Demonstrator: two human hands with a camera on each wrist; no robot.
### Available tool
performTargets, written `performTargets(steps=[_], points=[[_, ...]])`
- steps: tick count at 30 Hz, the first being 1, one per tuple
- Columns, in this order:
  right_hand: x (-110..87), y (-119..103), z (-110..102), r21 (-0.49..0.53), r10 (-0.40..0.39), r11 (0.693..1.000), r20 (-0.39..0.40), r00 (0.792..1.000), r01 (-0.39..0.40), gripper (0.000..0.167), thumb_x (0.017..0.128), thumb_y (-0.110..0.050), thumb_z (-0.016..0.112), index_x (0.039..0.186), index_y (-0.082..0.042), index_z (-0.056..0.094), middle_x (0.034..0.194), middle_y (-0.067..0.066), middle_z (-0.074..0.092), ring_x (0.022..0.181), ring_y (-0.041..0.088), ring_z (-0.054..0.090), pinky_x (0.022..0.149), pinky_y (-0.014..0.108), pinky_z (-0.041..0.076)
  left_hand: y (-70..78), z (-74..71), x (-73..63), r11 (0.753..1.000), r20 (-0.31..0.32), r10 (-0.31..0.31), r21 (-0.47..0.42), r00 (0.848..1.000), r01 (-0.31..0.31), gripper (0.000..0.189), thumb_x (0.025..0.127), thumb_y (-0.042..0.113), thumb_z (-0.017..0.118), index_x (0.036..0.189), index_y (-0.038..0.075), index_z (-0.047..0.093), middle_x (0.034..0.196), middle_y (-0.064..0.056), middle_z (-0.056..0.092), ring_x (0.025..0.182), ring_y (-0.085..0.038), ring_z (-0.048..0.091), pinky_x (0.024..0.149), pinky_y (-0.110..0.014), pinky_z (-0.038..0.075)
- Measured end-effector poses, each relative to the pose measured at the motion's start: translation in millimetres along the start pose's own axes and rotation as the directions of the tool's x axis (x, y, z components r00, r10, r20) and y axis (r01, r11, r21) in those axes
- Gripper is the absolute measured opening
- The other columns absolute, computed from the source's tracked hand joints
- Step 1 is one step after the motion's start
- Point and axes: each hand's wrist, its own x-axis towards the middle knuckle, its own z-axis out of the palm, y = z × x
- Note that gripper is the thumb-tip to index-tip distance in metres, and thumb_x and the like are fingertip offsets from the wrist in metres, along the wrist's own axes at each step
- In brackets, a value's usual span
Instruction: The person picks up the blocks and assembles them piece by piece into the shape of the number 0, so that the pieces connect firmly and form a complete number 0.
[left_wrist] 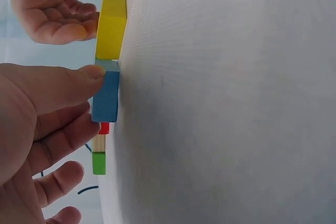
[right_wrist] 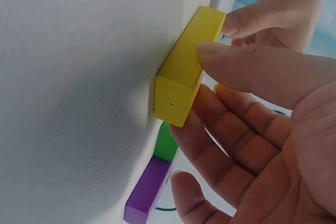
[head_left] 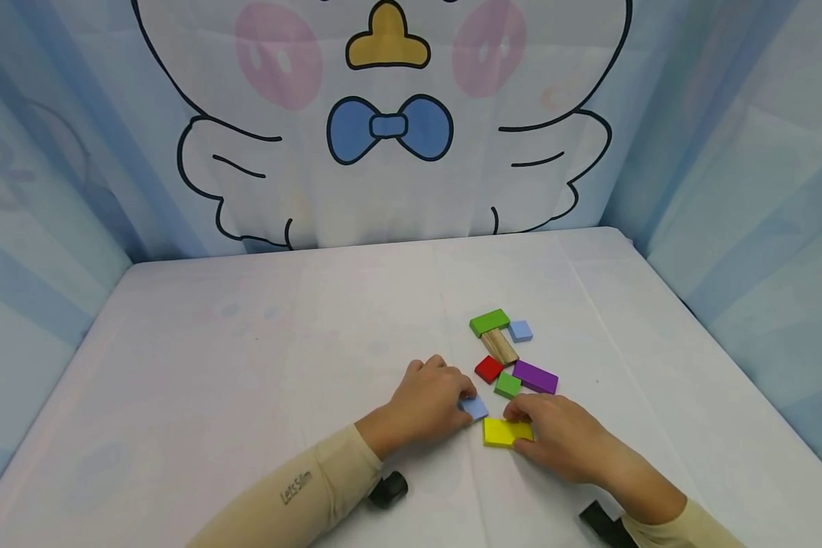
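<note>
On the white cloth, the left hand (head_left: 431, 399) pinches a light blue block (head_left: 476, 409) between thumb and fingers. The right hand (head_left: 565, 438) grips a yellow rectangular block (head_left: 505, 433), its thumb on the near side and fingers on the far side. In the left wrist view the blue block (left_wrist: 106, 93) and the yellow block (left_wrist: 111, 22) appear end to end. Just beyond the hands lie a small green block (head_left: 508, 385), a red block (head_left: 489, 369) and a purple rectangular block (head_left: 536, 377).
Farther back are a bare wood block (head_left: 499, 347), a long green block (head_left: 489, 323) and a small light blue block (head_left: 520, 331). A black wrist device (head_left: 389, 489) shows by the left sleeve. Printed curtains stand behind and beside the table (head_left: 246, 342).
</note>
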Motion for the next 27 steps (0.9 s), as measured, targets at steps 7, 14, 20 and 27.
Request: performTargets(steps=[7,14,20,27], points=[[1.3,-0.9,0.3,0.004,0.006,1.0,0.009,1.0,-0.006,0.029,0.079,-0.013,0.084,0.105,-0.011,0.07,0.096,-0.006,0.066,0.089,0.016,0.06,0.089,0.044,0.052,2.7,-1.0,-2.4,1.0,-0.007,-0.01,0.016,1.0,0.01,0.028,0.087,0.036,0.079,0.112,0.023,0.077,0.1,0.011,0.07,0.093,-0.014,0.049,0.082,-0.035,0.039],[1.6,-1.3,1.1,0.008,0.007,1.0,0.012,1.0,-0.007,0.03,0.079,-0.012,0.085,0.105,-0.012,0.07,0.097,-0.007,0.066,0.089,0.016,0.06,0.089,0.044,0.052,5.5,-1.1,-5.8,1.0,-0.01,-0.02,0.002,1.0,0.02,0.03,0.086,0.036,0.079,0.112,0.021,0.077,0.1,0.009,0.07,0.093,-0.014,0.049,0.08,-0.034,0.038],[1.7,-1.1,2.3,0.006,0.012,1.0,0.015,1.0,-0.012,0.03,0.079,-0.012,0.085,0.105,-0.013,0.071,0.097,-0.007,0.067,0.091,0.016,0.061,0.089,0.043,0.052,6.6,-0.1,-8.5,1.0,-0.03,-0.015,0.002,0.999,0.015,0.029,0.086,0.036,0.079,0.111,0.021,0.077,0.098,0.009,0.07,0.092,-0.015,0.05,0.079,-0.034,0.038],[1.6,-1.1,3.5,0.001,0.025,1.0,0.016,1.0,-0.025,0.031,0.078,-0.014,0.085,0.106,-0.013,0.071,0.097,-0.007,0.067,0.091,0.016,0.061,0.089,0.042,0.053,8.0,1.2,-10.7,1.0,-0.037,-0.004,0.003,0.999,0.004,0.028,0.087,0.036,0.079,0.11,0.021,0.077,0.098,0.009,0.07,0.092,-0.015,0.049,0.078,-0.035,0.037]])
